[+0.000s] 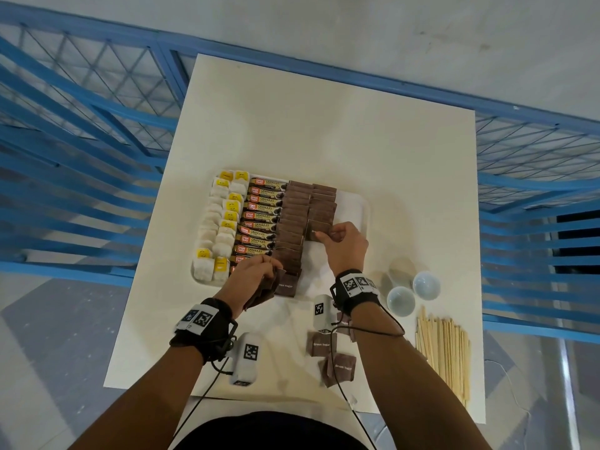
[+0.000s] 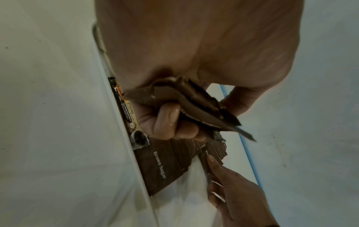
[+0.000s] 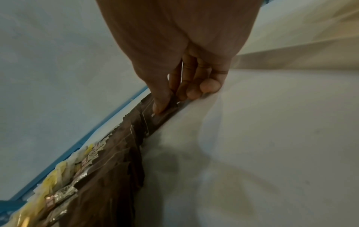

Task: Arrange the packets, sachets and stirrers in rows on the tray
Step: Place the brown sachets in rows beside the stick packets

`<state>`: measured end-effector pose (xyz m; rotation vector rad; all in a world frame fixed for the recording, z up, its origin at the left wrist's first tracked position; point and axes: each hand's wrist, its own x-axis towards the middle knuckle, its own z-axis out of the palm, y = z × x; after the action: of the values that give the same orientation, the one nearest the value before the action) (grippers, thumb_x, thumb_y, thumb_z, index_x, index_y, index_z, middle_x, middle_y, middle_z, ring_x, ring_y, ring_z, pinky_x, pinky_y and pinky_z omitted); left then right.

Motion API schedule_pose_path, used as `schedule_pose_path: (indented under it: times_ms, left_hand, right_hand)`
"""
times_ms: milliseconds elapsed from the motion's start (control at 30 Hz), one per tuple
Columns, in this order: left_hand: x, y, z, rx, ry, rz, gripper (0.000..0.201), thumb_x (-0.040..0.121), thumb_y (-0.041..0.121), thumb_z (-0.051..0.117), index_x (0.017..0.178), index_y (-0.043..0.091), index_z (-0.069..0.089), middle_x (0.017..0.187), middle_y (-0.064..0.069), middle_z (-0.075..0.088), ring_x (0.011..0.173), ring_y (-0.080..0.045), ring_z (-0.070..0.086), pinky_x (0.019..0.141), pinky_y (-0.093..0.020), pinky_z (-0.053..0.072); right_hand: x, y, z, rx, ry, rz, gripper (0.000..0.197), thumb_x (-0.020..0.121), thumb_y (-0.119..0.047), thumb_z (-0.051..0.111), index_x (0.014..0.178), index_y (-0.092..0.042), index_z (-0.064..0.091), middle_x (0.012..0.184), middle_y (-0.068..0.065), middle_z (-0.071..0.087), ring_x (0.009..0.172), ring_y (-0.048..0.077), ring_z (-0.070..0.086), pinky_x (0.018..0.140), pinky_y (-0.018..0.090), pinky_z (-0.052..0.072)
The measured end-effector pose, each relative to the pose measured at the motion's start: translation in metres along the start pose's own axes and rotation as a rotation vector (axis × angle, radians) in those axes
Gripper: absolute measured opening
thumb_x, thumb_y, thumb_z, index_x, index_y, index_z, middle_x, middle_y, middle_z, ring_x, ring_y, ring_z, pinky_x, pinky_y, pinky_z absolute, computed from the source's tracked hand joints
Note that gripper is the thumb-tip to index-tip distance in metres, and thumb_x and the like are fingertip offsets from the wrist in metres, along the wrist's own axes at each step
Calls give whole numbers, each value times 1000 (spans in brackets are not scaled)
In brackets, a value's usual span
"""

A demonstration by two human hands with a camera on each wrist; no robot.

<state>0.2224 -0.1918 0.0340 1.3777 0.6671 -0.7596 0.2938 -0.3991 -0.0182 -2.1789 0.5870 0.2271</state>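
Loose brown sugar sachets [image 1: 324, 344], wooden stirrers [image 1: 444, 345], two cups [image 1: 412, 292] beside tray [image 1: 363, 206]

"Brown Sugar" in white on brown sachets [image 2: 155, 167], also on loose ones on table at 5 o'clock [image 1: 341, 368]. "GRANULES" plus red "great taste" logo on coffee sticks [image 1: 263, 207]. "STRONG" on a stick's end [image 2: 130, 110]. Square black-and-white code markers on wristbands [image 1: 355, 284].

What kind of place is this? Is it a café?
Probably a plain work room, not a café: a white table on a bare floor, blue metal racks behind it, and marker tags on both wrists.
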Motion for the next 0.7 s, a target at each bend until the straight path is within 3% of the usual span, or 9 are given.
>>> schedule_pose_path:
  times_ms: [200, 333, 400, 533, 600, 700]
  left_hand:
    - [6, -5, -1, 10, 2, 12, 26, 95, -1, 50, 102, 12, 71, 104, -13, 68, 90, -24, 64, 66, -33, 57]
    - [11, -13, -5, 20, -2, 57, 28, 99, -1, 56, 118, 14, 70, 110, -10, 74, 99, -25, 69, 82, -41, 60]
    - [13, -16, -6, 40, 22, 92, 29, 100, 5, 61, 126, 17, 65, 113, -6, 75, 103, -23, 71, 87, -39, 59]
    - [12, -17, -4, -16, 66, 129, 34, 98, 15, 69, 130, 16, 58, 116, -6, 73, 101, -20, 73, 76, -29, 59]
    - [11, -16, -3, -27, 75, 146, 36, 96, 18, 71, 128, 13, 57, 115, -7, 74, 98, -21, 75, 73, -32, 61]
    - [10, -16, -2, -35, 74, 184, 39, 93, 19, 76, 125, 10, 57, 114, -7, 76, 97, -22, 76, 76, -37, 62]
  right_hand:
    - [1, 0, 1, 11, 5, 13, 33, 77, -37, 86, 95, -21, 64, 76, -15, 66, 74, -2, 62, 65, 12, 44]
    - [-1, -1, 0, 20, 7, 14, 35, 78, -37, 86, 99, -22, 63, 78, -14, 65, 75, -3, 61, 64, 10, 41]
    - [-1, -1, -1, 29, 21, 23, 36, 79, -39, 85, 101, -22, 62, 81, -12, 66, 78, 1, 62, 66, 12, 42]
    - [-10, -1, -7, 35, 64, 29, 26, 89, -38, 75, 105, -20, 65, 83, -11, 67, 77, -1, 60, 64, 6, 36]
    - [-19, -2, -8, 47, 56, -19, 19, 92, -34, 71, 104, -18, 69, 85, -12, 68, 75, -2, 60, 62, 3, 39]
    - [-34, -8, -7, 60, -160, -134, 16, 95, -35, 68, 100, -20, 72, 87, -11, 71, 77, 0, 63, 71, 8, 46]
